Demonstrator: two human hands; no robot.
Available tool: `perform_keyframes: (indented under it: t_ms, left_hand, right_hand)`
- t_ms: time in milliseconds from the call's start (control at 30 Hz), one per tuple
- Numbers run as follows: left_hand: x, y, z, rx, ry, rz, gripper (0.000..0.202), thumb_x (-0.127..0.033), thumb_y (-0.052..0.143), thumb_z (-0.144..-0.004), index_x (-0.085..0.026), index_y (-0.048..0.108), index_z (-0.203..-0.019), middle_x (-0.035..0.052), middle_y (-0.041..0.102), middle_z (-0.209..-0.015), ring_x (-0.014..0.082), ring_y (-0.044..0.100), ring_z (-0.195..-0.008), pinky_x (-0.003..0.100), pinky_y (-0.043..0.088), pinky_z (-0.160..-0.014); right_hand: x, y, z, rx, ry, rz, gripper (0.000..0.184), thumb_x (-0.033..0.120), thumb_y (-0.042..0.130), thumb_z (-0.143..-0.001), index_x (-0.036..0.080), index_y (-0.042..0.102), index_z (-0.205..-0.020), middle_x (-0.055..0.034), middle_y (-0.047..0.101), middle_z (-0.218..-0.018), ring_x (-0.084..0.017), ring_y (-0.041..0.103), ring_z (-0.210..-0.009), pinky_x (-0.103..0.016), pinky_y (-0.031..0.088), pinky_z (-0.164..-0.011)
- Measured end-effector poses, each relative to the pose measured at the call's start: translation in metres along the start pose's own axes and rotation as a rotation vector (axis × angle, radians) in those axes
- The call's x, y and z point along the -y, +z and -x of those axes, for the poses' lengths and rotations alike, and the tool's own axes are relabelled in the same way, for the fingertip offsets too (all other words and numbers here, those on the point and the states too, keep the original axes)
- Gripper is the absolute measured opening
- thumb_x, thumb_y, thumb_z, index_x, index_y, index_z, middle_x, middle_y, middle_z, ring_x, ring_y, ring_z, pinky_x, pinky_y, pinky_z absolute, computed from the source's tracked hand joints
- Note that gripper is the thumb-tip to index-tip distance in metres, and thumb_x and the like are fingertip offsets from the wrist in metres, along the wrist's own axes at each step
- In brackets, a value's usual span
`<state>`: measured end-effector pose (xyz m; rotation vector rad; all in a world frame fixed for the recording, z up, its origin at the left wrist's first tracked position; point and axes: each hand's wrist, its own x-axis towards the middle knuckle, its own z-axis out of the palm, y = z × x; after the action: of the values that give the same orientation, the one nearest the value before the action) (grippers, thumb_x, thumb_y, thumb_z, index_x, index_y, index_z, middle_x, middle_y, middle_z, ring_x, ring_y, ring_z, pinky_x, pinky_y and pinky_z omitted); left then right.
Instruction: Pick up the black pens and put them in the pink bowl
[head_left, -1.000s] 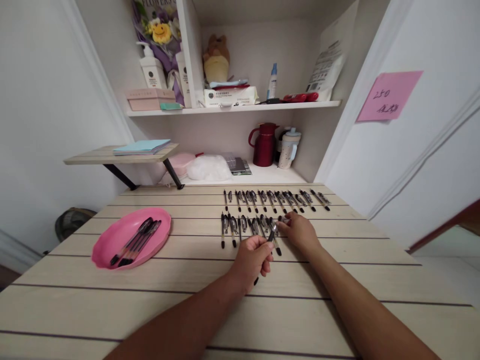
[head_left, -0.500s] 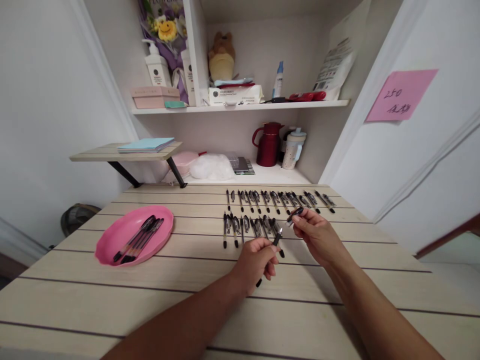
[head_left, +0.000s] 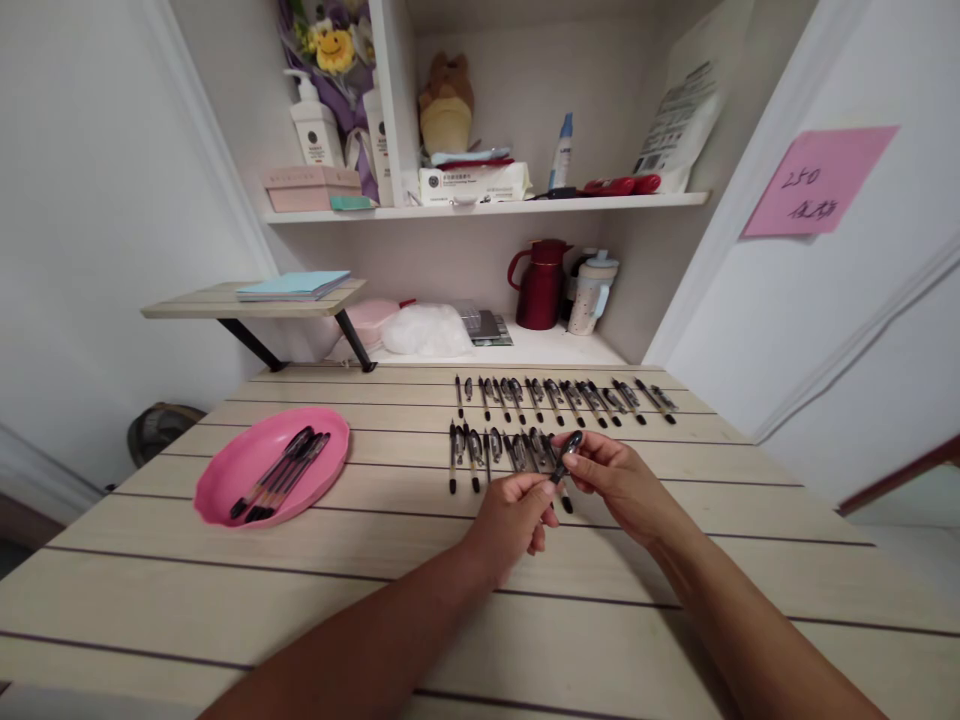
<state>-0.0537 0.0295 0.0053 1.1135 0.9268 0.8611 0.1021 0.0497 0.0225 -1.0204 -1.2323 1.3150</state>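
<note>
Head view: left hand (head_left: 514, 512) pinches the pen (head_left: 556, 476), right hand (head_left: 619, 482) pinches its cap (head_left: 573, 441); keeping them aligned should seat it squarely.

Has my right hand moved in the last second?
Yes. The right hand lifted off the right end of the near pen row and drew in toward the left hand, bringing a cap to its pen.

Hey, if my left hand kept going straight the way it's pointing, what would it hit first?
Likely the cap pinched by the right hand, just ahead of the pen in the left hand, though depth is unclear.
</note>
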Motion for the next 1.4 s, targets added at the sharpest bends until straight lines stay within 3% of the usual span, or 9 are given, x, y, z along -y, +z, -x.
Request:
perform_keyframes:
  t_ms: [233,367,567,700,767,867,1033,1233,1400]
  left_hand:
    - [-0.003,0.001,0.002,0.018,0.043,0.041,0.020,-0.023,0.051,-0.066,-0.011,0.060,-0.080,-0.0008,0.054,-0.064,0.0032,0.039,-0.039,0.019,0.028,-0.039]
    - [0.000,0.001,0.003,-0.035,0.073,-0.159,0.015,-0.020,0.045,-0.070,-0.013,0.059,-0.070,-0.0031,0.047,-0.050,0.0053,0.039,-0.040,0.019,0.029,-0.041]
    - [-0.004,-0.002,0.008,-0.144,0.476,-0.671,0.018,-0.014,0.045,-0.073,-0.015,0.063,-0.073,0.0008,0.051,-0.065,0.0104,0.048,-0.058,0.022,0.036,-0.054]
    - [-0.008,-0.004,0.010,-0.213,0.636,-0.816,0.022,-0.012,0.045,-0.074,-0.015,0.064,-0.083,0.0033,0.054,-0.069,0.0138,0.050,-0.068,0.025,0.038,-0.063]
    - [-0.007,-0.004,0.009,-0.207,0.612,-0.771,0.021,-0.013,0.045,-0.074,-0.015,0.064,-0.082,0.0033,0.054,-0.070,0.0134,0.050,-0.067,0.025,0.039,-0.062]
    - [-0.005,-0.004,0.005,-0.127,0.403,-0.529,0.018,-0.019,0.047,-0.074,-0.015,0.064,-0.078,0.0004,0.052,-0.062,0.0100,0.050,-0.054,0.022,0.039,-0.051]
    - [-0.004,-0.005,-0.001,-0.009,0.119,-0.169,0.015,-0.023,0.051,-0.069,-0.012,0.061,-0.073,-0.0036,0.047,-0.046,0.0066,0.044,-0.041,0.018,0.038,-0.043]
    - [-0.001,-0.004,-0.001,0.016,0.108,-0.174,0.017,-0.025,0.051,-0.069,-0.012,0.061,-0.073,-0.0029,0.048,-0.047,0.0063,0.044,-0.040,0.017,0.035,-0.041]
    - [-0.002,-0.004,0.001,-0.129,0.360,-0.493,0.019,-0.018,0.047,-0.073,-0.015,0.066,-0.077,-0.0005,0.050,-0.063,0.0073,0.047,-0.050,0.018,0.038,-0.047]
  right_hand:
    - [-0.004,-0.001,0.000,0.087,0.040,-0.014,0.024,0.033,0.071,-0.065,0.017,0.061,-0.080,0.0032,0.053,-0.059,-0.007,0.042,-0.051,-0.021,0.030,-0.048]
    - [-0.009,-0.003,0.000,0.071,0.061,-0.019,0.024,0.033,0.072,-0.063,0.016,0.057,-0.069,0.0050,0.048,-0.054,-0.006,0.037,-0.048,-0.021,0.029,-0.047]
    - [-0.010,0.002,0.000,0.031,0.050,-0.033,0.029,0.035,0.074,-0.060,0.017,0.052,-0.064,0.0061,0.045,-0.053,-0.005,0.036,-0.047,-0.021,0.030,-0.045]
    - [-0.011,0.010,0.000,-0.043,0.065,-0.056,0.033,0.039,0.074,-0.059,0.018,0.048,-0.061,0.0059,0.047,-0.049,-0.006,0.038,-0.044,-0.021,0.030,-0.044]
    - [-0.012,0.012,0.001,-0.064,0.057,-0.046,0.034,0.039,0.074,-0.059,0.018,0.047,-0.060,0.0058,0.047,-0.048,-0.006,0.039,-0.042,-0.021,0.030,-0.043]
    - [-0.009,0.009,0.002,-0.036,0.058,-0.022,0.031,0.042,0.071,-0.062,0.017,0.051,-0.065,0.0048,0.049,-0.049,-0.006,0.041,-0.043,-0.021,0.029,-0.043]
    - [0.000,0.001,0.004,0.031,0.035,-0.146,0.039,0.045,0.061,-0.072,0.019,0.058,-0.102,-0.0028,0.061,-0.076,-0.008,0.047,-0.051,-0.022,0.034,-0.046]
    - [-0.003,0.000,0.001,0.046,0.050,-0.141,0.028,0.032,0.072,-0.063,0.019,0.064,-0.086,-0.0017,0.062,-0.076,-0.006,0.045,-0.051,-0.021,0.037,-0.049]
    - [-0.005,0.006,0.000,-0.008,0.042,-0.129,0.028,0.036,0.073,-0.060,0.019,0.062,-0.079,0.0012,0.058,-0.069,-0.005,0.042,-0.047,-0.021,0.034,-0.045]
